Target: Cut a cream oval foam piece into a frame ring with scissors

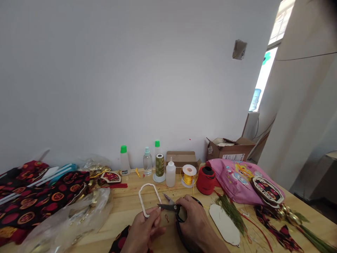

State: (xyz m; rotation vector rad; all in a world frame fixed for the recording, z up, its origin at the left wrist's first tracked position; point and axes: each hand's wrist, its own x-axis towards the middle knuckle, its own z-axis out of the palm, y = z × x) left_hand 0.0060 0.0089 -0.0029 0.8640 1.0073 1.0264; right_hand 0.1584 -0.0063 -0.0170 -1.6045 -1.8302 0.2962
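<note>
Nearest in the head view, the left hand [143,230] pinches the lower end of a white frame [141,202] between thumb and fingers, and the right hand [195,225] curls round the handles of black scissors [170,207] — their tip close by the left fingertips, contact hard to tell. The frame stands over the wooden table [123,203], with a stretch of wood between it and the plastic bag [92,207]. Room is tighter rightward: a white panel [224,224] lies beside the right forearm, a green tassel [231,212] along its edge. Behind, a squeeze bottle [170,175] and red thread cone [205,182] line the table's far side — near the wall [158,77].
</note>
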